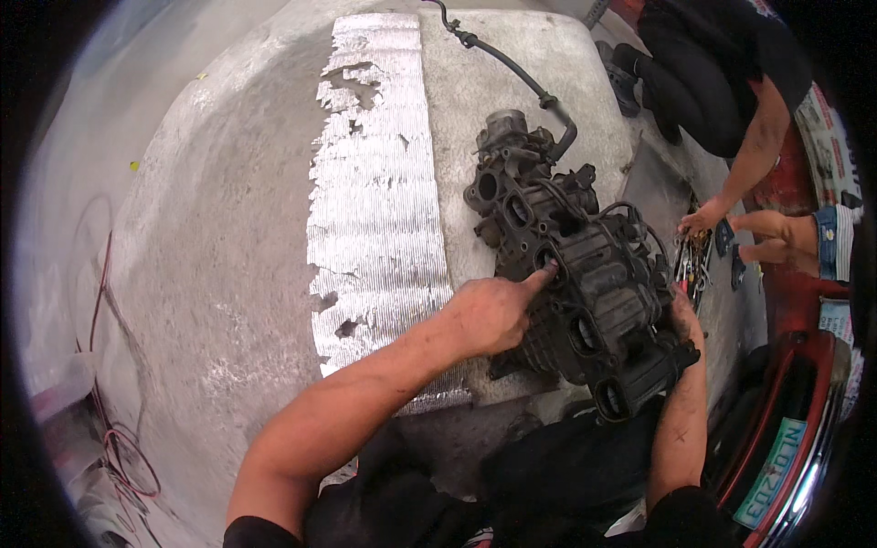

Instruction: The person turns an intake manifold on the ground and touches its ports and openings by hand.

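A dark, grimy engine intake manifold (600, 294) with a row of oval ports and an attached bent hose (517, 71) stands tilted toward me over the pale mat. My left hand (494, 312) reaches across it, index finger stretched into one of the middle ports, the other fingers curled and holding nothing. My right hand (685, 321) grips the manifold's right side, its fingertips partly hidden by the part. Just left of the manifold lies a long silver corrugated sheet (370, 201) with torn edges and holes.
A co-worker's hand (702, 217) reaches over a pile of tools (694, 269) at the right. Another person's bare legs (786, 233) show beyond it. A red vehicle bumper (795, 361) is at lower right. Red hoses (119, 438) lie at the left on the concrete floor (201, 274).
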Demonstrator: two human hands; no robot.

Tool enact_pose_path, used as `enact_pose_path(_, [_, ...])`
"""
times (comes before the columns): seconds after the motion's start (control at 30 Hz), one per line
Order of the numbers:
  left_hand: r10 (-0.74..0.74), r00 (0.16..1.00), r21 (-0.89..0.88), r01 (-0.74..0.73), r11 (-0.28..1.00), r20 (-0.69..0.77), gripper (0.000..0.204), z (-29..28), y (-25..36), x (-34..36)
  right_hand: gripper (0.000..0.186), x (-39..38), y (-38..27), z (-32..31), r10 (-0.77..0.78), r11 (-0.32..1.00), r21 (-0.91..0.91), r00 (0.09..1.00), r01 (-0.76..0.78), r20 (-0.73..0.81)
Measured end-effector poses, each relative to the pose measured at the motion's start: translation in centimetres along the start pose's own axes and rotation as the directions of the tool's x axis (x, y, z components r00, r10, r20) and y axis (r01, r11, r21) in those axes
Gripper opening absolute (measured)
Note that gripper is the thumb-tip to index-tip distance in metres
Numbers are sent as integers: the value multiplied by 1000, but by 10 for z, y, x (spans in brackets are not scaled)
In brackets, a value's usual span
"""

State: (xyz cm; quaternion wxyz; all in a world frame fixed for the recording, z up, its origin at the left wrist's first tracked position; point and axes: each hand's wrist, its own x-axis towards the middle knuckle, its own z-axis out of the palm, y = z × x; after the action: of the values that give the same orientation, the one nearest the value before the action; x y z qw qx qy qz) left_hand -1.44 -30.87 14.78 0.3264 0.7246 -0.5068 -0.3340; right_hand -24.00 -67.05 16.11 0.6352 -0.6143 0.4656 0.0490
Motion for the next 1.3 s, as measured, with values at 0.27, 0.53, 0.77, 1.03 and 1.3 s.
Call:
enact_pose_path(0.27, [23,999,42,-25,999,49,86,11,-10,-5,38,-13,-14,8,-24,998,59,999,22,37])
enact_pose_path(0.53, [1,1000,-53,1,999,31,94,8,-7,-4,41,9,12,-39,-118,958,-237,975,161,188])
enact_pose_path(0.77, [-173,901,318,312,895,-397,59,-5,-157,-30,39,-26,-42,21,-226,828,-517,973,217,45])
enact_pose_path(1.03, [-322,687,408,674,616,-651,66,-40,-281,-31,67,-54,-68,22,-144,741,-669,987,62,-68])
enact_pose_path(1.3, [-397,628,323,727,606,-669,63,-43,-270,-22,87,-61,-113,96,11,874,-471,975,-117,-220])
